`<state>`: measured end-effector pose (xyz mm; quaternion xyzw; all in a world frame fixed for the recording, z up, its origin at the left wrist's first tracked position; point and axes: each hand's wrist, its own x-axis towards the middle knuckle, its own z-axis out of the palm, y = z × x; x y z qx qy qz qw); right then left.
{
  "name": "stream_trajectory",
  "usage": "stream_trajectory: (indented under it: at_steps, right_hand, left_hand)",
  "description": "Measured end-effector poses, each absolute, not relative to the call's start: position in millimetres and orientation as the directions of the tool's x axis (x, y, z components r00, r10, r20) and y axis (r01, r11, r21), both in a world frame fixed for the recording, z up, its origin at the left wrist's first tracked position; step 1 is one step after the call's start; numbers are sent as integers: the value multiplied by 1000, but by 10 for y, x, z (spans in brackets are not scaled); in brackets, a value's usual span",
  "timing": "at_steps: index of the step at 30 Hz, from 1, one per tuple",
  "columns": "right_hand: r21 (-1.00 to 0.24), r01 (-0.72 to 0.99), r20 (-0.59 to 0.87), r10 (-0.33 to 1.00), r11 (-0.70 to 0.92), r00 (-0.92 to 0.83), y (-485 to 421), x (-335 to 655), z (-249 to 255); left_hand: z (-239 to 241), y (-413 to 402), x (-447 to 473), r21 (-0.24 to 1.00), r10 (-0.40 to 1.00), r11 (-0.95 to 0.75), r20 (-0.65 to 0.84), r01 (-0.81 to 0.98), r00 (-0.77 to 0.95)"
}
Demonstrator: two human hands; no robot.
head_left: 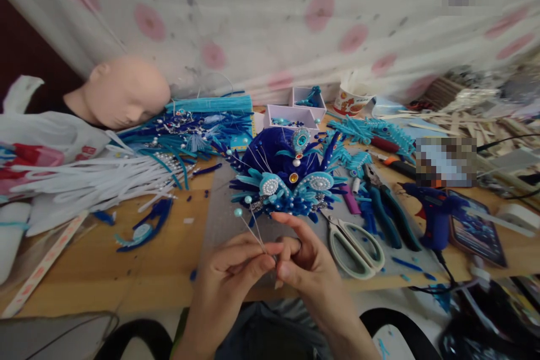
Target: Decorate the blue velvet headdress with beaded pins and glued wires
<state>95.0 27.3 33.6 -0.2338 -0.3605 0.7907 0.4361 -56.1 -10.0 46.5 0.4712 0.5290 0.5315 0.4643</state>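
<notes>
Thin wire (252,232) pinched between two hands

The left hand (236,271) and right hand (310,263) both nip it with fingertips pressed together (pale bead at its tip) — just before the blue headdress (291,180), scissors (356,243) alongside.

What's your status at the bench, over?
Left hand and right hand pinch beaded wire. Blue headpiece just beyond. Scissors lie beside right hand.

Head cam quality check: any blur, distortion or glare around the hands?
Head view: wide-angle bowing toward the edges; left hand and right hand, at the bead-tipped wire, fairly sharp, blue headpiece too; light soft and even, no hard glare; right-edge clutter smeared; two pixelated patches upper right.
</notes>
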Motion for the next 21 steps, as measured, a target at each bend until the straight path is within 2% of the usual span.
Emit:
stream_trajectory:
  at_steps: [5,9,14,18,21]
  right_hand:
    - [-757,-486,-107,816,-437,-568,292,980,323]
    - [-788,-440,-146,826,-430,-544,301,980,332]
    - [-782,-414,-215,825,-466,-523,284,985,322]
    - [-788,-238,-257,655,-567,-711,258,1012,261]
    - [-730,-216,-215,518,-648,-828,229,1005,211]
  left_hand:
    - [489,-94,-555,998,995,-14,8,-66,-100]
    - [506,-61,-565,999,997,-18,15,-28,-80]
    - [474,-63,-564,999,987,-36,32,-24,-155]
    - [487,-77,-555,999,983,-33,29,-19,-184]
    - [501,-84,-553,1000,981,-26,22,-18,-190]
